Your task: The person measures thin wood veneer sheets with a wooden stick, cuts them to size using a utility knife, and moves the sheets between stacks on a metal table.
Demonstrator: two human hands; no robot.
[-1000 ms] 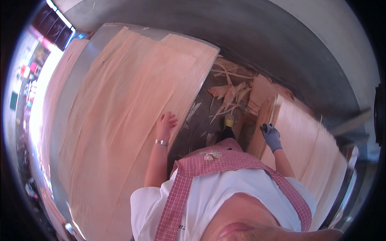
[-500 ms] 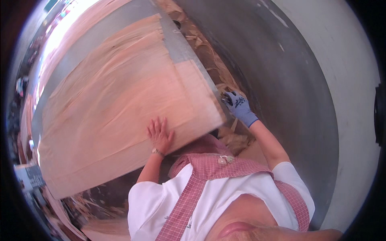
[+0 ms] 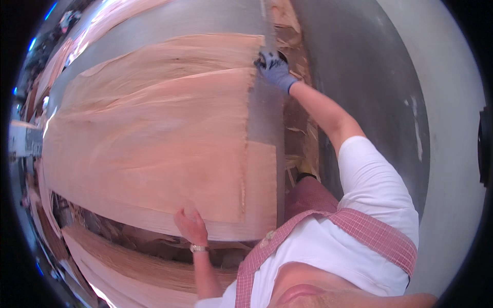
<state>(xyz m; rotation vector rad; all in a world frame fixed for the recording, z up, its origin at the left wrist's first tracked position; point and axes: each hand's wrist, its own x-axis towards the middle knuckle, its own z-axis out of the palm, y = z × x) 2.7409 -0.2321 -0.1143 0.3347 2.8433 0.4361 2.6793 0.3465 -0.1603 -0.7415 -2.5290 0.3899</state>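
Observation:
Thin, pale wood veneer sheets [image 3: 154, 138] lie overlapping and wrinkled on a grey tabletop [image 3: 215, 18]. At their near edge is my bare left hand [image 3: 192, 227], a watch on its wrist, fingers loosely apart and slightly blurred. It holds nothing; whether it touches the sheet I cannot tell. My right hand [image 3: 276, 72], in a blue-grey glove with dark patches, is at the far right corner of the upper sheet, by the table's right edge. Its fingers are curled, and what they hold is hidden among the dark fingertips.
Torn veneer scraps [image 3: 295, 123] fill the gap between the table and a dark grey surface [image 3: 359, 77] on the right. Nearer to me, along the lower left, stands a stack of veneer [image 3: 128, 262]. Further piles and clutter crowd the left rim.
My right hand has moved forward and left from beside the near right corner to the sheet's far corner. My left hand has gone from lying flat to loosely bent. The view has turned.

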